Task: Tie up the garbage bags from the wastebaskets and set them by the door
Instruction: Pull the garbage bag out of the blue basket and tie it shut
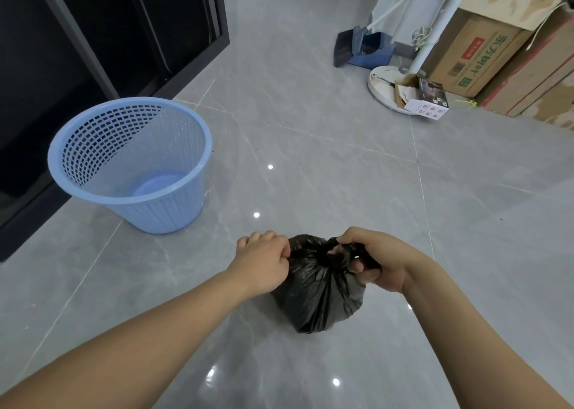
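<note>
garbage bag (320,290) knot, with left hand (264,264) and right hand (377,261) each gripping an end, may tear if yanked.

One black garbage bag (320,293), gathered at the neck. One blue mesh wastebasket (130,163). Two hands: left hand (262,264), right hand (377,259). One blue dustpan (372,49) with one dark broom head (343,48). One round white stand base (383,90). One small printed carton (430,99). One large cardboard box (475,55).
</note>
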`<action>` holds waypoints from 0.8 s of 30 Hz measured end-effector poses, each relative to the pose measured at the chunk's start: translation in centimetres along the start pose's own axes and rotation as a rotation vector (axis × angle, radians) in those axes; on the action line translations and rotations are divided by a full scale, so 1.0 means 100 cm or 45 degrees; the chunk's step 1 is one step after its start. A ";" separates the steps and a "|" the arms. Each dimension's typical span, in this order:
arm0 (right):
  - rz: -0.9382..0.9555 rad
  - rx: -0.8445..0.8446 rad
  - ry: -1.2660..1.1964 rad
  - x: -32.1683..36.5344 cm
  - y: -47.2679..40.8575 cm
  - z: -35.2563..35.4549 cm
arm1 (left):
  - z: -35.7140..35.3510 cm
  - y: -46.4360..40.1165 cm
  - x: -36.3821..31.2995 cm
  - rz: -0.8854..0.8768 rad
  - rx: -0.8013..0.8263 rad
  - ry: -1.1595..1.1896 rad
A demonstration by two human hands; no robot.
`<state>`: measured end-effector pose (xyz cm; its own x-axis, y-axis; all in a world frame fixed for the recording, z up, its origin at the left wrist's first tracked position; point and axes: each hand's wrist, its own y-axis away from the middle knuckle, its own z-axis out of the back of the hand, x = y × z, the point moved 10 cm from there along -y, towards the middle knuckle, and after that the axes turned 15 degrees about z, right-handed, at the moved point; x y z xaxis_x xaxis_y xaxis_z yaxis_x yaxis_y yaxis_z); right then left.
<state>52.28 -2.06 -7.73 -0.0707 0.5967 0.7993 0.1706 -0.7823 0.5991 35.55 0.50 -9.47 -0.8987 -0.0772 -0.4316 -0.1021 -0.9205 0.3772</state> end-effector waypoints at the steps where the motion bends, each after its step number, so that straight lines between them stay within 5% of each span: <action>1: 0.002 0.025 -0.153 -0.001 0.000 -0.003 | 0.004 0.001 0.001 -0.003 -0.011 0.028; 5: -0.004 -0.014 -0.641 -0.008 -0.004 -0.001 | 0.020 0.000 0.008 0.062 -0.031 0.160; 10: 0.006 -0.111 -0.687 -0.014 -0.004 0.010 | 0.032 -0.003 0.005 0.123 -0.030 0.268; 12: 0.036 -0.112 -0.690 -0.011 -0.004 0.008 | 0.021 -0.002 0.000 0.136 0.147 0.427; 17: 0.087 -0.238 -0.558 -0.010 -0.007 0.014 | 0.004 0.007 -0.017 0.213 0.511 0.895; 21: 0.128 -0.222 -0.381 -0.006 -0.007 0.011 | -0.011 0.017 -0.026 0.230 0.696 0.912; 24: 0.190 -0.204 -0.020 0.002 -0.003 0.007 | -0.015 0.015 -0.025 0.178 0.637 0.782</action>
<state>52.91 -1.60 -7.80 -0.0409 0.4736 0.8798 0.0197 -0.8800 0.4746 38.27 -1.25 -9.04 -0.5373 -0.5099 -0.6718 -0.3154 -0.6173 0.7208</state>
